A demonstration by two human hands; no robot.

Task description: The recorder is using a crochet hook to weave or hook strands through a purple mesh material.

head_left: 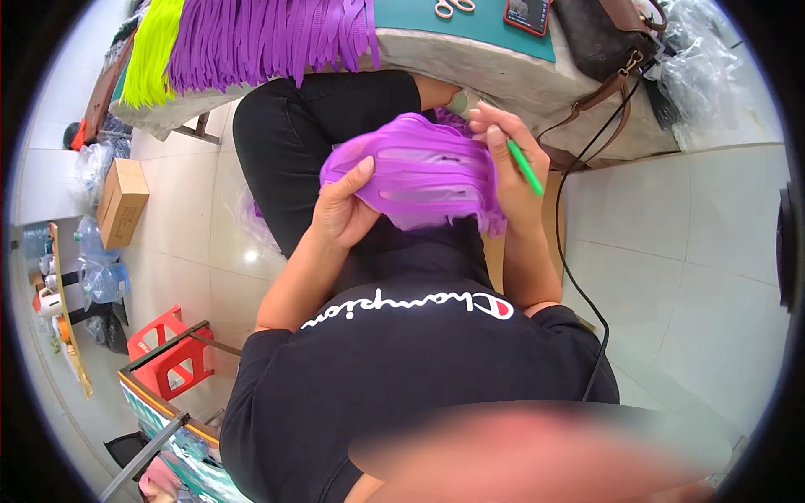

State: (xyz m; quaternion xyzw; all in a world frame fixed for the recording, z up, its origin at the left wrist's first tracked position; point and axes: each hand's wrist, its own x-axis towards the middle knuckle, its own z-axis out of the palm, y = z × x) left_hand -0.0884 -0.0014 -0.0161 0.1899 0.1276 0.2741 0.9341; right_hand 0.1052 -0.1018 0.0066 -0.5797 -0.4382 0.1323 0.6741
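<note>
A limp purple piece (419,172), apparently soft rubber or plastic with long parallel slits, is spread over my lap. My left hand (345,205) grips its left edge, with the thumb on top. At its right edge is my right hand (513,159), holding a slim tool with a bright green handle (525,168) between thumb and palm. The tool's tip is hidden, so I cannot tell whether it touches the purple piece. Some fingers of the right hand are partly hidden too.
Rows of purple strips (268,42) and yellow-green strips (153,54) hang over the table's near edge. A green mat (461,32) bears scissors (454,7) and a phone (527,14). Right of it sits a brown handbag (599,38). A black cable (579,277) runs down my right side.
</note>
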